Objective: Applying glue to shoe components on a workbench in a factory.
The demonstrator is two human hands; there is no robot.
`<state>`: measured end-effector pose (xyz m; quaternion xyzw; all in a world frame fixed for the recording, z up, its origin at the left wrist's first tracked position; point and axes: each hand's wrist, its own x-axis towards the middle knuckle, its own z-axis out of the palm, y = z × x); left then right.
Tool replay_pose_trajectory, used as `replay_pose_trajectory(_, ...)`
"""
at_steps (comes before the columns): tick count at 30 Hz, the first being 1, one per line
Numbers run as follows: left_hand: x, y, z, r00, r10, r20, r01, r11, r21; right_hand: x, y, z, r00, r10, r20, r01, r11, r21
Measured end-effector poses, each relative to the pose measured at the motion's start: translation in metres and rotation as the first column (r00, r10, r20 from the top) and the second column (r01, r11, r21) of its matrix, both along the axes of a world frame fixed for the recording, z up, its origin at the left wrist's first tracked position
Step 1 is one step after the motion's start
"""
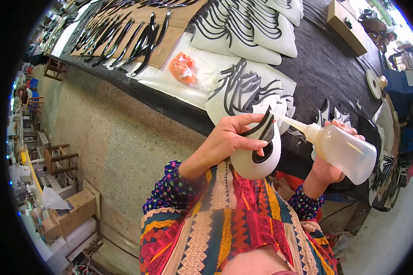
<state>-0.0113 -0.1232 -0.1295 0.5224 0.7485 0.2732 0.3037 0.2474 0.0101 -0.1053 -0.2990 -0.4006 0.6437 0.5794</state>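
Observation:
My left hand (225,141) pinches a curved white shoe-upper piece (257,168) with black edging, thumb in front and fingers behind. A pointed black-edged tip of it stands up above the fingers. My right hand (325,172) is wrapped round a translucent squeeze bottle (348,153) with pale liquid inside, tilted so its long thin nozzle points left. The nozzle's end is at the piece's upper tip; whether they touch I cannot tell. Just beyond my hands, similar white pieces (218,107) lie in a pile with loose dark strips (243,87) on top.
Stacks of white black-edged pieces (261,41) cover the table's far middle. Glossy black strips lie on cardboard (170,43) at far left, beside an orange plastic bag (182,68). A wooden box (346,27) and a white roll (373,84) stand right. Wooden stools (59,160) stand left.

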Motion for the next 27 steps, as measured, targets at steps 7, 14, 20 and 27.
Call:
replay_pose_trajectory(7, 0.035, -0.021, -0.017, 0.949, 0.166, -0.267, -0.156, 0.986, 0.061, -0.017, -0.02, 0.002, 0.989, 0.028, -0.148, -0.059, 0.975, -0.213)
replay_pose_trajectory(14, 0.025, -0.004, -0.011, 0.92, 0.108, -0.377, -0.03, 0.978, 0.209, 0.009, -0.038, 0.013, 0.995, -0.051, -0.091, 0.033, 0.981, -0.189)
replay_pose_trajectory(20, 0.021, 0.006, 0.016, 0.965, -0.073, -0.253, 0.125, 0.973, 0.195, 0.017, -0.033, 0.008, 0.981, -0.1, -0.166, 0.061, 0.973, -0.223)
replay_pose_trajectory(27, 0.019, 0.053, 0.085, 0.512, 0.065, 0.856, -0.148, 0.989, 0.014, 0.01, -0.009, 0.059, 0.955, -0.069, -0.287, 0.079, 0.997, 0.022)
